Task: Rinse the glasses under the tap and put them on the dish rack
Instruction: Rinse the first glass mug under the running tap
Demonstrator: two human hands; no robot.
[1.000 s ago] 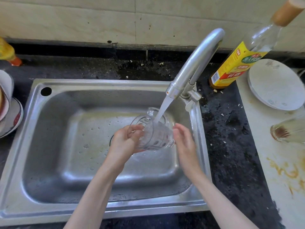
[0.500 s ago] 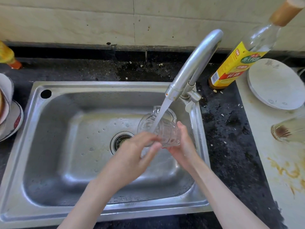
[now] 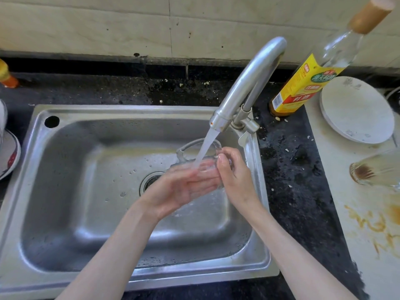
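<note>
A clear glass mug [image 3: 194, 151] with a handle is under the running steel tap [image 3: 249, 87], over the right half of the steel sink [image 3: 91, 191]. My right hand [image 3: 233, 172] grips the mug from the right side. My left hand [image 3: 184, 189] lies palm up with straight fingers against the mug's near side, and water runs over it. A second glass [image 3: 376, 169] with brown residue lies on its side on the right counter. No dish rack is in view.
A bottle with a yellow label [image 3: 303, 89] stands behind the tap. A white round plate [image 3: 357, 109] lies on the stained pale board at right. Bowls [image 3: 8, 156] sit at the left edge, and an orange bottle [image 3: 6, 76] stands at the back left.
My left hand let go of the mug's left side, turned palm up and slid under its near side. My right hand closed round the mug, which shifted a little right.
</note>
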